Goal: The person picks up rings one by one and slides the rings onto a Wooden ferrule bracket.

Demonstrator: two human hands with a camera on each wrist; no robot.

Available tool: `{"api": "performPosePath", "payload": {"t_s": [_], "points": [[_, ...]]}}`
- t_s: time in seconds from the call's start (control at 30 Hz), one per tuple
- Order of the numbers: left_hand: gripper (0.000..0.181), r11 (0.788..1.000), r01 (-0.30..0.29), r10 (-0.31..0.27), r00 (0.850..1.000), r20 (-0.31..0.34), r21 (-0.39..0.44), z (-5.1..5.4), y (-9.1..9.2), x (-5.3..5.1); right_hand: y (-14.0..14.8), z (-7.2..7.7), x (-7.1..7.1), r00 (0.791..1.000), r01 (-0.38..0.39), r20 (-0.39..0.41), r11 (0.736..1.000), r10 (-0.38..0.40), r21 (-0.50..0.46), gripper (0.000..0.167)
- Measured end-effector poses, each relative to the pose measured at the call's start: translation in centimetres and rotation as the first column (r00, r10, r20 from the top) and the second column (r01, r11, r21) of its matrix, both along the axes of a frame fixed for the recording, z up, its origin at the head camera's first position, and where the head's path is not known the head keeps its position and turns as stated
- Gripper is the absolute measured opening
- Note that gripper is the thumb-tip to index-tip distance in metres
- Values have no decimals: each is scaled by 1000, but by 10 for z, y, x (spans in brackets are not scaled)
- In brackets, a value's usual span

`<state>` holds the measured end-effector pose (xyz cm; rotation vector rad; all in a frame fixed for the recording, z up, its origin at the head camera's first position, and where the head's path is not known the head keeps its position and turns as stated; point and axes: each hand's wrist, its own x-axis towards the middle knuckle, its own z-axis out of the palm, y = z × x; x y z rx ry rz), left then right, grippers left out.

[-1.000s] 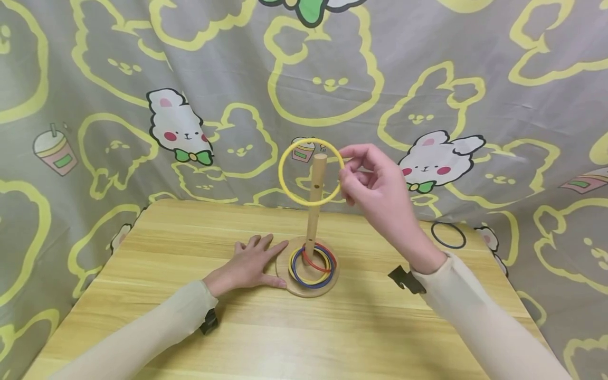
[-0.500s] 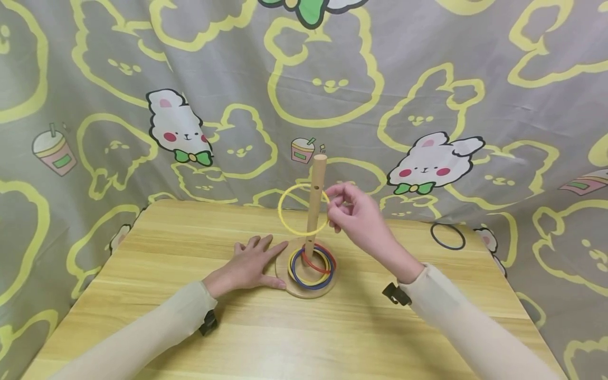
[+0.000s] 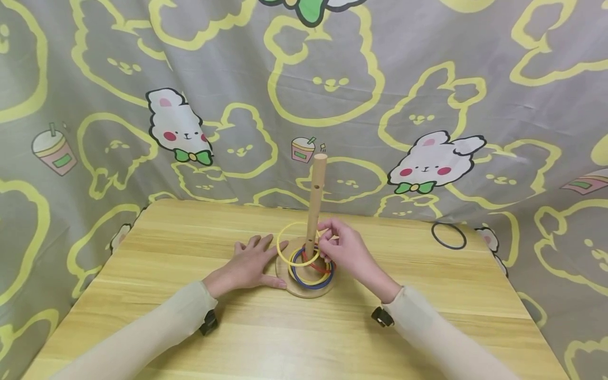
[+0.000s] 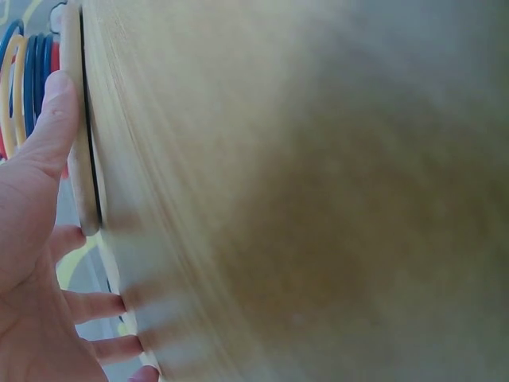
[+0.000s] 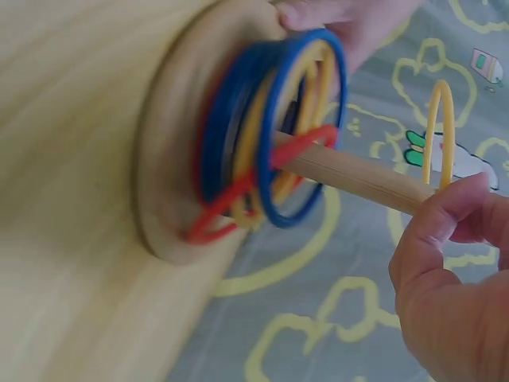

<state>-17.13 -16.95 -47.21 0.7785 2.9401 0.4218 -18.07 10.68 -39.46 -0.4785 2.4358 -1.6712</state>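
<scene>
Fingertips of my right hand pinch the right side of a yellow ring. This ring circles the lower part of an upright wooden post, tilted, above the stacked rings. On the round wooden base lie several blue, yellow and red rings; a red ring leans askew across the pile in the right wrist view. My left hand rests with spread fingers at the base's left side, its thumb against the base edge in the left wrist view.
A dark ring lies flat at the back right of the wooden table. Behind the table hangs a grey curtain with cartoon prints, close to the back edge.
My right hand has lowered the yellow ring from around the post's top to just above the stacked rings. My left hand has stayed in place.
</scene>
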Motion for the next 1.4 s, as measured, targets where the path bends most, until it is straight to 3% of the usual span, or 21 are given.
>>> {"api": "performPosePath", "payload": {"t_s": [0.37,0.5,0.67,0.83,1.03,1.17,1.4], "points": [[109,999,-27,27,999,20,-20,2,0,2,0,-29,-4,998,-7,59,997,3,75,31],[108,1000,-19,19,1000,21,-13,2,0,2,3,-34,-5,999,-10,53,992,4,123,27],[109,1000,-20,20,1000,15,-15,2,0,2,8,-36,-4,999,15,29,992,-19,124,18],[110,1000,-19,20,1000,18,-16,1,0,1,20,-35,-1,999,38,16,992,-40,124,20],[110,1000,-16,17,1000,24,-17,1,0,1,51,-43,-2,998,61,-30,995,-58,85,18],[110,1000,-16,16,999,28,-12,2,0,1,82,-49,-5,991,117,-78,991,-113,58,19],[109,1000,-17,18,999,35,-10,4,0,2,150,-53,-16,950,269,-191,958,-248,96,25]]}}
